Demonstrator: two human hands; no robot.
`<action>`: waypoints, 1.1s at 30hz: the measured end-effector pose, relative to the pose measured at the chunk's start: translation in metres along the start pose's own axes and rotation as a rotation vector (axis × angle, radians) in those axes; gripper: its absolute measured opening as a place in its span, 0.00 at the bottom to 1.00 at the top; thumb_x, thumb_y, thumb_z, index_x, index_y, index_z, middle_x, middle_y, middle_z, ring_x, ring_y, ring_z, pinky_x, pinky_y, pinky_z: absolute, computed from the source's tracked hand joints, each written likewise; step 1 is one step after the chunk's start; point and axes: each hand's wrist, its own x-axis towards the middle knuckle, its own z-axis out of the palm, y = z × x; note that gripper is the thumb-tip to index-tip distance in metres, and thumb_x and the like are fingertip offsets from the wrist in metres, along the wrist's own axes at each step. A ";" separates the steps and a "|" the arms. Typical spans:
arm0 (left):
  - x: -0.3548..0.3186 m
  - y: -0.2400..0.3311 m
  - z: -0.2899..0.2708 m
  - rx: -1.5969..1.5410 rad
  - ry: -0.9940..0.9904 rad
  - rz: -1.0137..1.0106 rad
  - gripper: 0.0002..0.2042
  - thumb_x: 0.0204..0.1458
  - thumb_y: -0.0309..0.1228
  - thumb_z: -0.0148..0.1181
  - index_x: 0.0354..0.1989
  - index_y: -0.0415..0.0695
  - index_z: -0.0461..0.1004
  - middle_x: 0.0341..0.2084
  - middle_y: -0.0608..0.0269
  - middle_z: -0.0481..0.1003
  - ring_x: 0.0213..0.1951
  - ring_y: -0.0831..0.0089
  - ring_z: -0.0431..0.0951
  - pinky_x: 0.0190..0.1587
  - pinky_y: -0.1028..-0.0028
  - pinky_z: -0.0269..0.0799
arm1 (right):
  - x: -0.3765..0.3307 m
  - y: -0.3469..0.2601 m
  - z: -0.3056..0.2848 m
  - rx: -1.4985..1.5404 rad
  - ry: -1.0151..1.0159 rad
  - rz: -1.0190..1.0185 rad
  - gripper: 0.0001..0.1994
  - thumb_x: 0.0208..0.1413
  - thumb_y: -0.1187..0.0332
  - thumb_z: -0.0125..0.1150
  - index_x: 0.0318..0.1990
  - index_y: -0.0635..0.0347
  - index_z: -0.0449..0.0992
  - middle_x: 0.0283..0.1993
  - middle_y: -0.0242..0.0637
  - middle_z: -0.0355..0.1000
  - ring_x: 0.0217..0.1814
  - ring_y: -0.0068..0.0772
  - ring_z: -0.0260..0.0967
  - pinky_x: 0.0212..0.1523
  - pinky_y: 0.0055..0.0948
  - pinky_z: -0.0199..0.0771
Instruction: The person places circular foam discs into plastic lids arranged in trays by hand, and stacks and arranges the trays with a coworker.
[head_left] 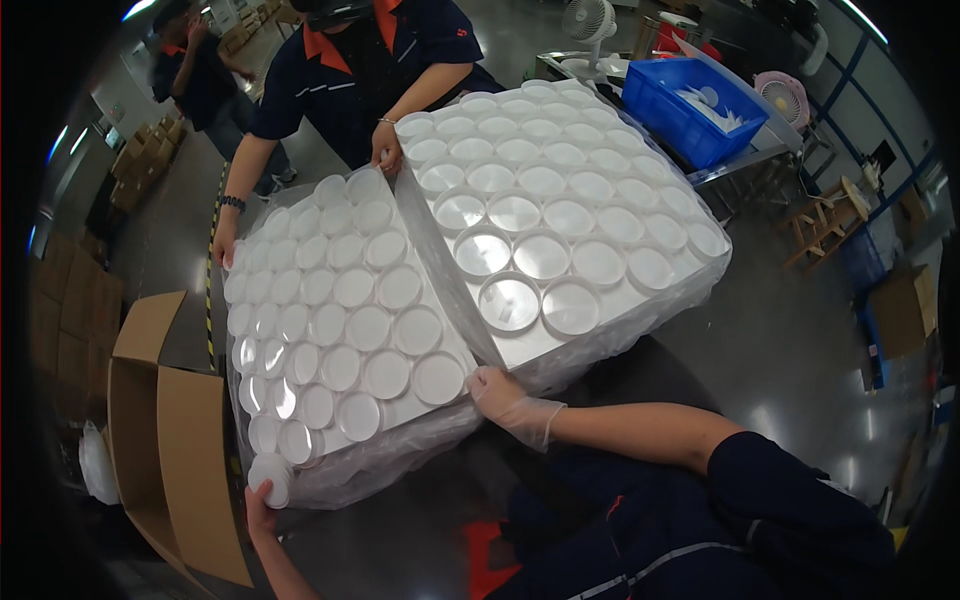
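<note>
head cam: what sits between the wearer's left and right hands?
In the head view, the near edge of the left plastic-wrapped block of white lids spans from left hand to gloved right hand; both touch it.

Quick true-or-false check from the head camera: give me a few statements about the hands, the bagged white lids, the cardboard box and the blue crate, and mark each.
1. The right hand wears a clear glove and grips the plastic bag between the two blocks of white lids. True.
2. The left hand is gloved too. False: it is bare, at the near left corner of the bagged lids.
3. A co-worker's hand holds the far edge of the bag. True.
4. The cardboard box stands on the person's right. False: it is on the left, open.
5. The blue crate is stacked on the lids. False: it sits apart, beyond them.
</note>
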 end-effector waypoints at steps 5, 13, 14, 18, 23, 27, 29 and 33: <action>0.000 0.002 -0.001 0.054 -0.103 -0.001 0.26 0.37 0.29 0.62 0.47 0.34 0.63 0.39 0.57 0.71 0.41 0.64 0.72 0.44 0.67 0.67 | -0.005 0.013 0.023 -0.014 0.289 -0.088 0.13 0.52 0.62 0.46 0.30 0.64 0.68 0.24 0.49 0.68 0.27 0.46 0.68 0.30 0.36 0.67; -0.002 0.008 0.007 0.079 -0.120 -0.028 0.27 0.35 0.30 0.63 0.47 0.35 0.64 0.38 0.57 0.71 0.41 0.64 0.72 0.44 0.67 0.67 | -0.009 0.004 0.006 0.824 -0.112 0.424 0.07 0.53 0.70 0.45 0.29 0.65 0.66 0.22 0.38 0.67 0.21 0.26 0.67 0.23 0.20 0.68; -0.002 0.008 0.006 0.084 -0.123 -0.028 0.27 0.35 0.30 0.63 0.47 0.35 0.64 0.38 0.57 0.71 0.41 0.64 0.72 0.44 0.67 0.67 | -0.007 0.008 0.010 0.802 -0.083 0.359 0.07 0.52 0.71 0.45 0.27 0.65 0.67 0.21 0.37 0.67 0.20 0.26 0.66 0.23 0.20 0.68; 0.001 0.007 0.005 0.087 -0.143 -0.061 0.27 0.35 0.30 0.63 0.47 0.35 0.63 0.38 0.58 0.71 0.41 0.65 0.72 0.44 0.68 0.67 | -0.001 0.020 0.014 0.569 -0.018 0.203 0.05 0.49 0.73 0.47 0.26 0.63 0.68 0.20 0.40 0.68 0.20 0.31 0.65 0.24 0.25 0.66; 0.002 0.003 -0.003 0.083 -0.156 -0.074 0.27 0.35 0.30 0.63 0.47 0.35 0.63 0.38 0.58 0.71 0.41 0.65 0.72 0.45 0.67 0.67 | -0.002 0.020 0.024 0.064 0.219 -0.015 0.05 0.47 0.72 0.48 0.30 0.62 0.69 0.23 0.45 0.68 0.26 0.42 0.66 0.30 0.33 0.66; 0.000 -0.002 -0.002 0.078 -0.164 -0.046 0.27 0.35 0.30 0.64 0.46 0.35 0.64 0.38 0.58 0.71 0.41 0.65 0.72 0.44 0.67 0.67 | 0.000 0.021 0.026 0.006 0.269 -0.026 0.07 0.48 0.70 0.47 0.32 0.61 0.70 0.26 0.48 0.69 0.31 0.47 0.68 0.33 0.36 0.67; -0.001 -0.002 0.001 0.087 -0.144 -0.030 0.27 0.34 0.30 0.64 0.46 0.35 0.64 0.37 0.58 0.71 0.40 0.65 0.72 0.44 0.68 0.67 | 0.004 0.022 0.029 -0.035 0.265 -0.013 0.07 0.49 0.69 0.47 0.32 0.61 0.70 0.27 0.49 0.70 0.32 0.48 0.69 0.33 0.37 0.67; -0.003 0.002 0.008 0.103 -0.141 -0.035 0.26 0.33 0.29 0.64 0.45 0.35 0.66 0.36 0.59 0.72 0.38 0.66 0.73 0.42 0.69 0.67 | 0.011 0.026 0.036 0.056 0.252 0.082 0.08 0.51 0.68 0.47 0.32 0.62 0.70 0.28 0.51 0.70 0.31 0.50 0.69 0.32 0.38 0.67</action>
